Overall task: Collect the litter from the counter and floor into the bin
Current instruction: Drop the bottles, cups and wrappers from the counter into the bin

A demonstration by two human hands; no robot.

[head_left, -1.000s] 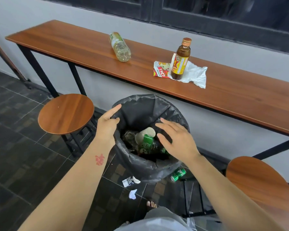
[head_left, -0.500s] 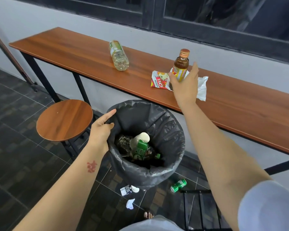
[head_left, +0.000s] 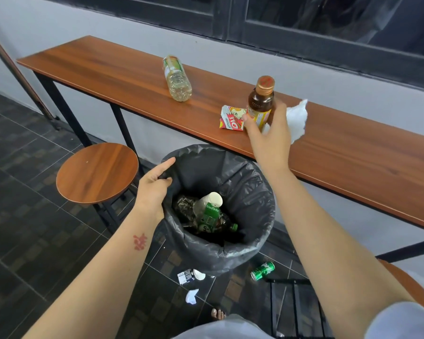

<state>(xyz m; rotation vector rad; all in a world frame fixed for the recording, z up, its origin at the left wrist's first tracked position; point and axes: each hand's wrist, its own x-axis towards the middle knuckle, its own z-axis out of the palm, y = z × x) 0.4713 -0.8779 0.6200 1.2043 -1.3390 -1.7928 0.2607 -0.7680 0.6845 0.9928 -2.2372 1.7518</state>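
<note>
My right hand [head_left: 271, 133] is closed around the lower part of a small brown glass bottle [head_left: 262, 99] with a copper cap, held upright at the wooden counter [head_left: 353, 155]. A white tissue [head_left: 298, 118] hangs by the same hand, behind it. A red snack wrapper [head_left: 230, 118] lies flat just left of the bottle. Farther left a clear plastic bottle [head_left: 175, 78] lies on its side. My left hand [head_left: 154, 189] grips the left rim of the black-lined bin [head_left: 250, 192], which holds several bottles and a cup.
On the dark tiled floor lie a green can [head_left: 262, 270], a small printed wrapper [head_left: 186, 277] and a white paper scrap [head_left: 191, 296]. A round wooden stool [head_left: 97, 172] stands left of the bin; another stool's edge [head_left: 406, 282] shows at right.
My right hand rose from over the bin to the counter and closed on the brown bottle. The tissue's edge has come up with it. My left hand stayed on the bin rim.
</note>
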